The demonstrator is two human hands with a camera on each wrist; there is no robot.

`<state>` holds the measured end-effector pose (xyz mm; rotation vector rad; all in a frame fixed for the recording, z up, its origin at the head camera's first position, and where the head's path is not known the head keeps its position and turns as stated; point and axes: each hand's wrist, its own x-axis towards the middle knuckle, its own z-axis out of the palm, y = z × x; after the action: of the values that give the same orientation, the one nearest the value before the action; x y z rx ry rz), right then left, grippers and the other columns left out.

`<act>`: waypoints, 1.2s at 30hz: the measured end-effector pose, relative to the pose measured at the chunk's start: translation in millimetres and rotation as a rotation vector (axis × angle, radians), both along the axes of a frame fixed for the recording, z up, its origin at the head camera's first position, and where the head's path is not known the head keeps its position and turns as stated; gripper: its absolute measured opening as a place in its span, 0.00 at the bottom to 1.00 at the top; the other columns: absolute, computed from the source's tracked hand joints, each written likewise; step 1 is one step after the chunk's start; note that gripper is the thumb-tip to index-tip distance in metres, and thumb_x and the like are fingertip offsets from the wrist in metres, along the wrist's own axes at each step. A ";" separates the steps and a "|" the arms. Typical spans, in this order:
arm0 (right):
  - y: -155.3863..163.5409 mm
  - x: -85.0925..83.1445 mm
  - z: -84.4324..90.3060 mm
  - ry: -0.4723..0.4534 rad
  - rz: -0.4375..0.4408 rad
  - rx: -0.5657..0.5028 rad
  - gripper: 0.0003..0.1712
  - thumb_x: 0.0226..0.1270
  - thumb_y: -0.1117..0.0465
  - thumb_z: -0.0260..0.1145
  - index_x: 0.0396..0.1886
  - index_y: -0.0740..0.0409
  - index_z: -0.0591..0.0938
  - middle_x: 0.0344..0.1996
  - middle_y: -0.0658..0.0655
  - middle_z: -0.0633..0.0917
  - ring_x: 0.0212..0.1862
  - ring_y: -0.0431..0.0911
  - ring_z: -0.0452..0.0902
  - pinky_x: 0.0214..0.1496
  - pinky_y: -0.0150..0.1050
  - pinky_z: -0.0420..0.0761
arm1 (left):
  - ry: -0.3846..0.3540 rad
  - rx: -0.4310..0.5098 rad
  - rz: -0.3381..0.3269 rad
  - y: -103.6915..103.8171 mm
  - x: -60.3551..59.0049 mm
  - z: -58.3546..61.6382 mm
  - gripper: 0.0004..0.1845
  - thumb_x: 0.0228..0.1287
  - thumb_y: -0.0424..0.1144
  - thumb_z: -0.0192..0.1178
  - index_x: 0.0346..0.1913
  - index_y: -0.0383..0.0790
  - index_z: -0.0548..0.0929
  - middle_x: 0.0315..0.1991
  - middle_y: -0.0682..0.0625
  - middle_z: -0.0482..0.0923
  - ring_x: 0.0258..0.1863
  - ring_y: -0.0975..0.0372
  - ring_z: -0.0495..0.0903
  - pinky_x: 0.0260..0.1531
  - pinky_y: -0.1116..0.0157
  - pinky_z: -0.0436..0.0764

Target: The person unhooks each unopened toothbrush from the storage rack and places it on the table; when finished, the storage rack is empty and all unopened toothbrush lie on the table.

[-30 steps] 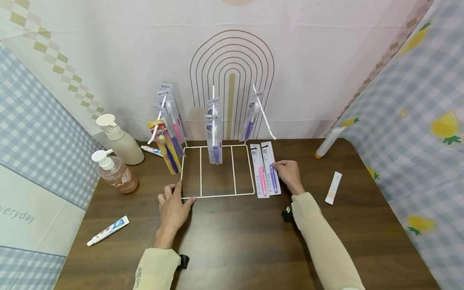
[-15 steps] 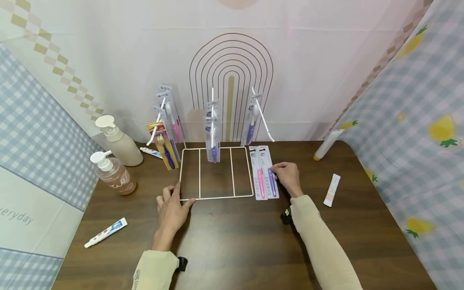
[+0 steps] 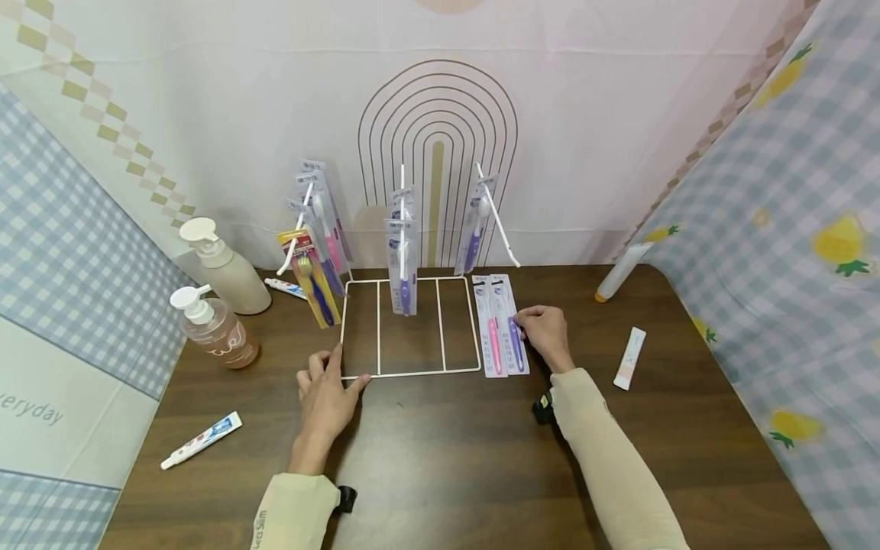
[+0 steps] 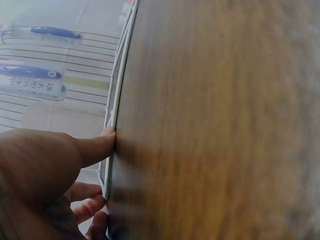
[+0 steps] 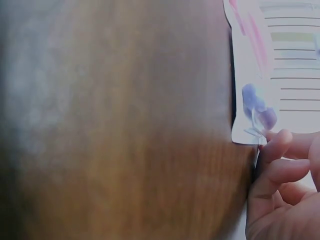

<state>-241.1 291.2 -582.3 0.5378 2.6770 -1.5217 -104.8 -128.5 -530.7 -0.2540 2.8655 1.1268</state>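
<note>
My left hand [image 3: 328, 405] rests at the front left corner of a white wire rack [image 3: 412, 374], thumb on the front wire and index finger along the side wire. In the left wrist view, the thumb [image 4: 97, 149] touches the wire. With thumb and finger, my right hand [image 3: 548, 336] pinches the right edge of a packaged purple toothbrush [image 3: 516, 344], which lies flat on the table. A packaged pink toothbrush [image 3: 494, 344] lies against its left side. In the right wrist view, the package [image 5: 255, 105] is overexposed, and the fingers [image 5: 282, 142] meet at its edge.
Packaged toothbrushes hang from the rack's three prongs, including a yellow-backed one [image 3: 316, 290]. Two pump bottles [image 3: 234, 275] [image 3: 223, 336] and two toothpaste tubes [image 3: 202, 439] [image 3: 285, 288] are at left. A white tube [image 3: 622, 273] and a small sachet [image 3: 629, 359] are at right.
The purple toothbrush's package has straightened slightly, its top shifting left toward the pink one. The hanging packages sway a little. Both hands stay nearly in place, and the head view has shifted slightly.
</note>
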 end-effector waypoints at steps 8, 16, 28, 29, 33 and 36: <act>-11.4 8.4 18.6 0.014 -0.013 0.044 0.12 0.72 0.57 0.74 0.41 0.62 0.96 0.18 0.47 0.88 0.24 0.41 0.82 0.32 0.37 0.77 | -0.007 0.011 -0.009 -2.3 -0.9 -3.3 0.46 0.82 0.47 0.71 0.91 0.34 0.62 0.81 0.32 0.61 0.65 0.35 0.60 0.66 0.36 0.67; -28.0 25.3 50.9 0.035 0.002 0.071 0.14 0.76 0.59 0.71 0.45 0.66 0.94 0.19 0.48 0.87 0.25 0.39 0.80 0.33 0.35 0.76 | -0.011 0.011 -0.003 -2.3 -1.7 -0.6 0.46 0.82 0.47 0.71 0.91 0.34 0.62 0.82 0.32 0.60 0.66 0.35 0.60 0.68 0.36 0.67; -38.6 4.8 60.2 0.170 0.044 0.023 0.20 0.77 0.58 0.74 0.60 0.65 0.91 0.45 0.63 0.95 0.36 0.42 0.84 0.41 0.34 0.79 | -0.030 -0.019 -0.005 1.4 0.8 3.1 0.45 0.83 0.47 0.70 0.91 0.35 0.62 0.82 0.32 0.61 0.66 0.35 0.61 0.67 0.37 0.68; -42.0 1.9 65.0 0.192 0.075 -0.001 0.21 0.77 0.59 0.74 0.63 0.67 0.90 0.45 0.63 0.94 0.35 0.41 0.83 0.40 0.33 0.79 | -0.026 -0.016 -0.002 1.4 0.9 2.7 0.45 0.83 0.47 0.71 0.91 0.35 0.62 0.82 0.32 0.61 0.66 0.35 0.61 0.67 0.37 0.68; -62.9 -7.2 100.0 0.280 0.184 -0.049 0.27 0.76 0.65 0.74 0.72 0.70 0.85 0.50 0.69 0.89 0.33 0.35 0.79 0.39 0.28 0.78 | -0.010 0.002 0.008 0.7 0.2 -0.4 0.45 0.81 0.46 0.71 0.91 0.35 0.63 0.81 0.31 0.62 0.66 0.34 0.61 0.67 0.36 0.67; -73.2 -17.6 124.2 0.338 0.247 -0.085 0.31 0.76 0.66 0.75 0.76 0.69 0.82 0.58 0.72 0.85 0.36 0.35 0.77 0.41 0.28 0.78 | -0.003 0.009 0.009 0.0 -1.1 -1.6 0.45 0.81 0.46 0.71 0.91 0.35 0.63 0.81 0.31 0.61 0.66 0.34 0.61 0.67 0.36 0.67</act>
<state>-258.7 218.1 -458.1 -0.0626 2.7577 -1.7744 -105.9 -128.6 -532.3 -0.2682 2.8587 1.1402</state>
